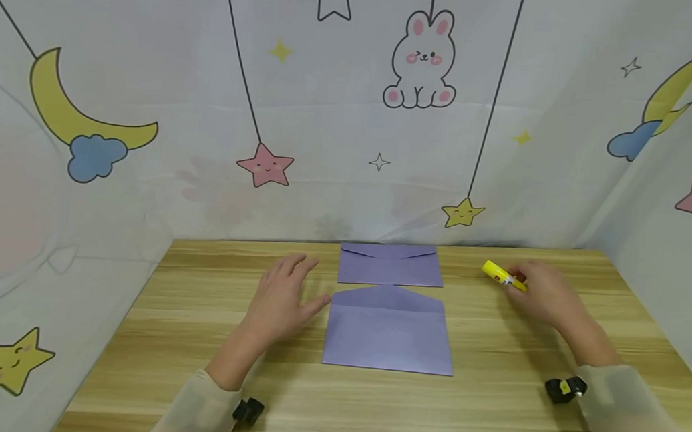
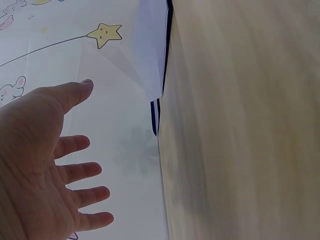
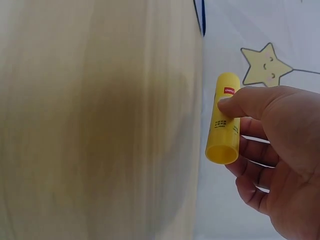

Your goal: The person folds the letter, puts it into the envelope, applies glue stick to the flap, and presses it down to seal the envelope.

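Observation:
A yellow glue stick (image 3: 223, 130) is pinched between the thumb and fingers of my right hand (image 1: 548, 294), at the right of the table in the head view. My left hand (image 1: 282, 298) has its fingers loosely extended and holds nothing; its thumb tip is right at the left edge of the nearer purple envelope (image 1: 388, 339). That envelope lies with its pointed flap spread open, away from me. Just behind it lies a second purple envelope (image 1: 390, 270), its flap folded over. In the left wrist view my left hand (image 2: 45, 165) shows its palm and spread fingers.
The wooden table (image 1: 380, 412) ends at a white cloth backdrop (image 1: 341, 108) printed with stars, moons and rabbits. More of this cloth hangs at the left and right sides. A small black wrist camera (image 1: 564, 390) sits at the right sleeve, another black camera (image 1: 248, 411) at the left.

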Demonstrator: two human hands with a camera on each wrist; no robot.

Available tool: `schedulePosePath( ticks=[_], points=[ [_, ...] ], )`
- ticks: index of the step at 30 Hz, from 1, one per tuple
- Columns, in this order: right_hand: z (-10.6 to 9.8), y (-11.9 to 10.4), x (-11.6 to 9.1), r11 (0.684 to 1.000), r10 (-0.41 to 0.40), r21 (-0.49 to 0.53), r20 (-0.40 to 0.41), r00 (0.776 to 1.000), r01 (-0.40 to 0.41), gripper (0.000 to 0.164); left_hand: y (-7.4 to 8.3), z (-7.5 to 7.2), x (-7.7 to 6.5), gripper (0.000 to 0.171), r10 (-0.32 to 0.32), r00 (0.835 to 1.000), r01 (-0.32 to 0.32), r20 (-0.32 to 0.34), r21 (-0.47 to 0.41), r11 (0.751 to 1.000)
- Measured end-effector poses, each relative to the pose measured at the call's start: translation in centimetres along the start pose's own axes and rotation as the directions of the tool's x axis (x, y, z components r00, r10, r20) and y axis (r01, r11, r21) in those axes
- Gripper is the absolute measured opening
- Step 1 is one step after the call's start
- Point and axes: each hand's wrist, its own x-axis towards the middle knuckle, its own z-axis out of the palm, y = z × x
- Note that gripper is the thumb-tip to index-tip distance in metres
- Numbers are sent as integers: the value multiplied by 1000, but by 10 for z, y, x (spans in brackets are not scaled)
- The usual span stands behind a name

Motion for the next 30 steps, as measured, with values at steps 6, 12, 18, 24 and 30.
schedulePosePath(
  ticks=[6, 12, 18, 24, 30],
  points=[
    [2, 10, 0, 1000, 6, -19, 25, 1000, -6, 36, 1, 0, 0, 73, -12, 1000, 12, 17, 2, 1000],
    [5, 13, 0, 999, 1, -50, 40, 999, 1, 35, 1, 1, -2, 73, -9, 1000, 9, 15, 0, 1000],
    [7, 14, 2, 998, 8, -67, 38, 999, -6, 35, 1, 3, -1, 72, -11, 1000, 11, 17, 2, 1000],
    [9, 15, 2, 997, 11, -77, 29, 1000, -9, 36, 2, 2, -2, 72, -15, 1000, 15, 14, 0, 1000],
    [9, 16, 3, 997, 17, -77, 32, 999, -15, 40, 3, 1, -2, 73, -15, 1000, 15, 15, -2, 1000]
  ],
)
